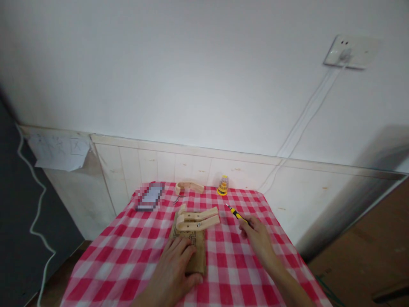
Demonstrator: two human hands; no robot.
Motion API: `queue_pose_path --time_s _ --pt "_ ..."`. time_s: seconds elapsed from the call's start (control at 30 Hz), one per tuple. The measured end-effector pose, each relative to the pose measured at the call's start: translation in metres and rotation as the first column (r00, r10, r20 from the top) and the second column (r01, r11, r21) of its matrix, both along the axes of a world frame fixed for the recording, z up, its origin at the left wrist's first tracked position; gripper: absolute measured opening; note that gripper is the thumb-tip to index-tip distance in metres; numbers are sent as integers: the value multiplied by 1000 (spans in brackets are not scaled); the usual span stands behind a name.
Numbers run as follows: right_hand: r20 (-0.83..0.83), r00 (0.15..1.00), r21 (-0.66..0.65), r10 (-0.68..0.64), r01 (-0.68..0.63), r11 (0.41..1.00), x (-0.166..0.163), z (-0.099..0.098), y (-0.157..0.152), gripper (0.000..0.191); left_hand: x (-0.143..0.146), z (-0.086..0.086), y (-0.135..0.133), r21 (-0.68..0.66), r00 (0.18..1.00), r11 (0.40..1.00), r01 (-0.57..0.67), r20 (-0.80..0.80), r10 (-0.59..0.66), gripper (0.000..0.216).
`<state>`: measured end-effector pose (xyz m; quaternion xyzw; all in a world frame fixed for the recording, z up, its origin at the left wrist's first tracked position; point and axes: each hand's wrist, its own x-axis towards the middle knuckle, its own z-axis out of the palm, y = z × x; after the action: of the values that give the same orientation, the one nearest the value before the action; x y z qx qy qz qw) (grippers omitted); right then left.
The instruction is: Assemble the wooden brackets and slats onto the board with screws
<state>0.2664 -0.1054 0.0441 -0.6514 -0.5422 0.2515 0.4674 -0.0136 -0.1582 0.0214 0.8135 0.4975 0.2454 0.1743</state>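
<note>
My left hand (175, 264) lies with its fingers spread on a flat brown board (198, 256) that has a black line pattern. At the board's far end, two bent pale wooden pieces (194, 226) rest side by side, with holes in them. A small metal screw (198, 224) shows on the nearer one. To the right, my right hand (255, 234) is closed round the handle of a yellow-and-black screwdriver (237, 214). Its tip points up and left, apart from the wooden pieces.
Farther back lie another bent wooden piece (193, 186), a few small metal parts (177, 199) and a yellow-based cone of screwdriver bits (223, 187). A pixelated phone-like object (151, 198) is at the back left. The checked tablecloth (128, 251) reaches the white wall (191, 85).
</note>
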Motion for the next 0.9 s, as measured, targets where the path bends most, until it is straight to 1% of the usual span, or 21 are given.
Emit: queue_pose_path --time_s 0.1,0.13,0.17,0.2,0.27,0.3,0.37,0.43,0.5,0.57,0.63,0.67,0.73,0.8,0.9 --pt "-51 999 75 16 -13 997 -6 22 7 41 2 9 12 -58 1000 998 0 15 1 31" --pt "-67 997 101 25 -19 995 -9 29 11 39 5 12 16 -83 999 996 -17 28 20 29" --pt "-94 994 135 47 -34 990 -14 36 15 38 9 16 20 -109 997 993 -47 49 53 26" --pt "-130 989 170 76 -54 984 -20 42 20 38 15 20 25 -127 990 986 -108 73 118 22" --pt "-185 971 248 148 -100 964 -35 51 29 38 28 29 33 -179 953 946 -270 91 289 27" --pt "-206 963 290 174 -110 951 -43 53 34 38 35 32 37 -207 942 931 -301 86 324 30" --pt "-217 942 333 258 -177 926 -60 55 43 36 46 37 44 -217 940 920 -326 30 340 36" --pt "-214 914 348 343 -257 902 -75 52 49 34 51 37 51 -202 938 917 -344 -17 347 37" --pt "-154 911 364 382 -307 880 -85 47 53 32 51 34 57 -173 934 918 -358 -74 350 35" --pt "-93 927 401 364 -300 865 -92 40 56 37 49 30 61 -147 930 921 -360 -132 343 30" --pt "-30 941 444 338 -290 848 -95 32 56 42 46 27 64 -131 932 929 -346 -156 326 26" --pt "0 944 465 330 -293 836 -95 28 56 42 46 27 64 -131 937 933 -336 -152 316 27" --pt "49 947 506 319 -298 809 -95 18 55 36 46 26 64 -134 941 935 -328 -135 311 29" --pt "54 953 542 298 -279 793 -95 7 53 31 46 27 63 -129 940 935 -330 -134 313 31" --pt "9 963 556 269 -229 799 -94 -5 50 33 47 25 62 -120 934 932 -340 -155 321 34"
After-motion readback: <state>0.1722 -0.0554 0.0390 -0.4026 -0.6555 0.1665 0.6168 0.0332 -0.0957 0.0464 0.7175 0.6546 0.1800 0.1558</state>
